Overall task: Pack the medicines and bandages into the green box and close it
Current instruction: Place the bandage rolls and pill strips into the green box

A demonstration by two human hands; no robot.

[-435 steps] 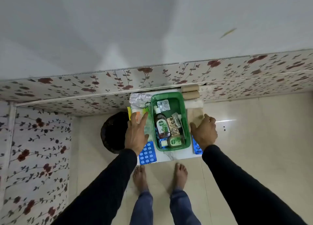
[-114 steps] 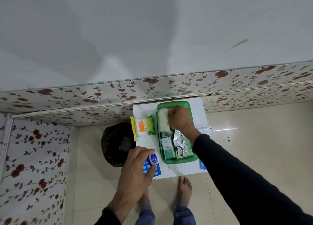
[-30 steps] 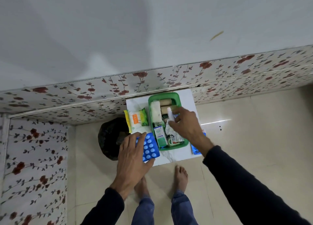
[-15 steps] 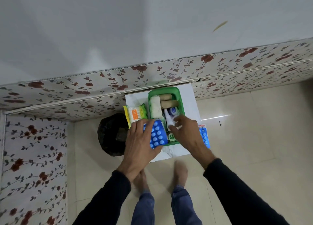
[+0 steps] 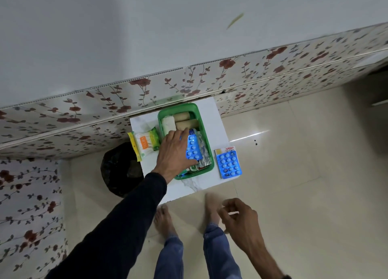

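The green box stands open on a small white table. It holds a white bandage roll, two tan bandage rolls, foil strips and other medicines. My left hand reaches over the box and grips a blue blister pack that lies on top of the contents. A second blue blister pack lies on the table right of the box. A cotton swab packet lies left of it. My right hand hangs low near my feet, fingers loosely apart and empty.
A black bag sits on the floor left of the table. The table stands against a floral-patterned wall. My bare feet are on the tiled floor just in front of the table. No lid is in view.
My left hand has carried the blue blister pack from the table's left side into the box. My right hand has left the box and dropped back toward my feet.
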